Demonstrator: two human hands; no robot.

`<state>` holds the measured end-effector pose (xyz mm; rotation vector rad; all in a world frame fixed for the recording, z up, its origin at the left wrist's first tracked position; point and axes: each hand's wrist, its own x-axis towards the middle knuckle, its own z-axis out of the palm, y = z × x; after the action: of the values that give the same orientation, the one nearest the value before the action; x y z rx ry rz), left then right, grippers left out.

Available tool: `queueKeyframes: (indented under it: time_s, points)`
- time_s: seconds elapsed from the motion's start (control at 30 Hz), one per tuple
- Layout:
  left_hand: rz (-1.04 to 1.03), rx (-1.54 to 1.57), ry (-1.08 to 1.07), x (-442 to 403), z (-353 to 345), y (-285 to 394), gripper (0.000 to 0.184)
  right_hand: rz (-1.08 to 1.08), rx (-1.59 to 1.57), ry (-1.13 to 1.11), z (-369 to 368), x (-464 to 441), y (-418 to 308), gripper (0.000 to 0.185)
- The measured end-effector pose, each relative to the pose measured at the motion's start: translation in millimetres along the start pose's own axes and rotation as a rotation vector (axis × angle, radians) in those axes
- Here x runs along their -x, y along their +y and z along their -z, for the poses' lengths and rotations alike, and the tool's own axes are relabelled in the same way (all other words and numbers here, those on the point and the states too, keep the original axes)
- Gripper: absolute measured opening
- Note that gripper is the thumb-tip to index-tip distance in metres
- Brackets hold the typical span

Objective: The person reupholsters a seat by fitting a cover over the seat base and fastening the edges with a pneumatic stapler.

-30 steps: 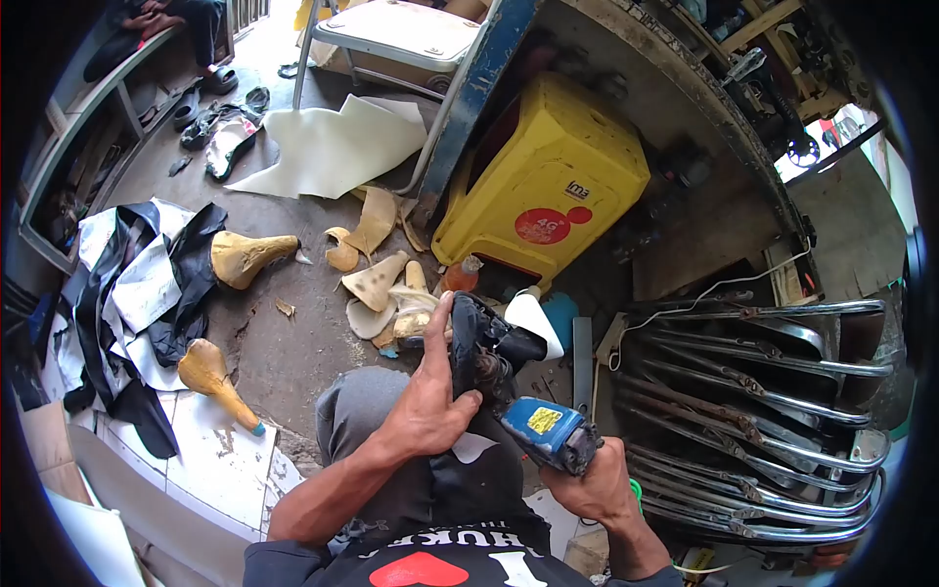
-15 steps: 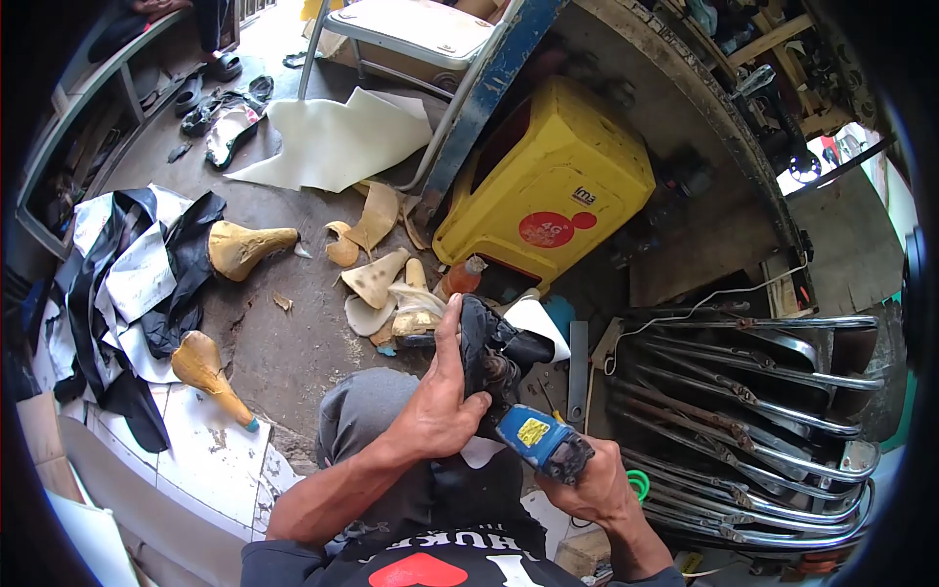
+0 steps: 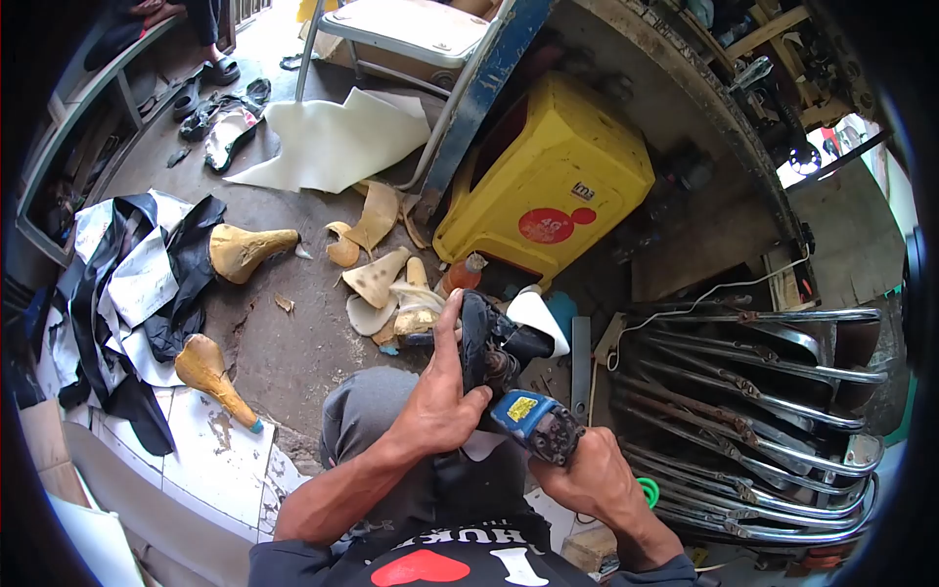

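Above my lap, my left hand [image 3: 445,406] is wrapped round the side of a black object [image 3: 475,342], with its fingers along the left edge. My right hand [image 3: 592,474] grips a blue power tool [image 3: 528,419] with a yellow label. The tool's front end meets the lower part of the black object; the exact contact is hidden. Just beyond them lie a rolled white piece [image 3: 537,323], an orange bottle [image 3: 463,274] and several beige foam pieces [image 3: 375,279].
Two yellowish seat-shaped forms [image 3: 245,252] and black-and-white sheet material [image 3: 137,284] lie at left. A yellow plastic stool [image 3: 567,176] lies ahead. Stacked chrome frames [image 3: 763,421] stand at right. A seated person's leg [image 3: 201,29] shows at the far upper left.
The blue tool and my right hand have shifted and turned slightly, and the tool's dark rear end now faces more towards me. My left hand keeps its hold on the black object.
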<state>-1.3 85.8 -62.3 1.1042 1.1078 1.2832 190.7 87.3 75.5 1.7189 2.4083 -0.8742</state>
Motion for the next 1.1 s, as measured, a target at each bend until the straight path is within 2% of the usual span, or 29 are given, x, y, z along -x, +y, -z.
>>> queueKeyframes:
  time_s: [0.1, 0.17, 0.23, 0.3, 0.43, 0.67, 0.73, 0.93, 1.03, 1.1]
  points:
    - [0.009, 0.004, 0.010, -1.5, 3.6, -1.1, 0.113, 0.007, -0.140, -0.028, -3.0, 6.2, 13.0, 0.026]
    - [-0.043, -0.084, 0.018, 0.3, 1.5, -1.7, 0.113, -0.004, -0.351, 0.204, -8.3, 13.0, 16.9, 0.025]
    - [-0.035, -0.097, 0.001, 1.0, 2.0, 1.4, 0.113, -0.012, -0.370, 0.184, -8.1, 18.3, 23.6, 0.030]
    - [0.033, 0.197, -0.025, -0.9, 2.6, 4.1, 0.111, 0.083, -0.165, 0.087, -5.9, 21.2, 23.6, 0.033]
    - [0.009, 0.038, 0.002, -0.8, -0.5, 0.5, 0.112, 0.107, -0.195, 0.053, -10.5, 21.4, 19.3, 0.032]
    - [-0.039, 0.112, 0.000, 0.7, -1.4, 3.4, 0.113, 0.128, -0.133, 0.036, -12.2, 14.2, 13.7, 0.031]
    - [-0.095, -0.043, 0.014, 2.0, -2.7, -1.9, 0.113, 0.123, -0.121, 0.033, -11.4, 13.1, 9.5, 0.031]
    - [0.061, 0.045, 0.011, 1.2, -0.8, 9.6, 0.114, 0.104, 0.000, 0.048, -20.7, 10.4, -1.2, 0.028]
    - [0.076, 0.176, 0.002, -3.5, 1.8, 5.5, 0.116, 0.107, 0.015, 0.081, -28.5, 6.9, 2.1, 0.027]
    - [0.054, 0.157, -0.005, -3.1, 4.0, 10.0, 0.117, 0.140, 0.069, 0.094, -30.6, 8.8, 3.1, 0.027]
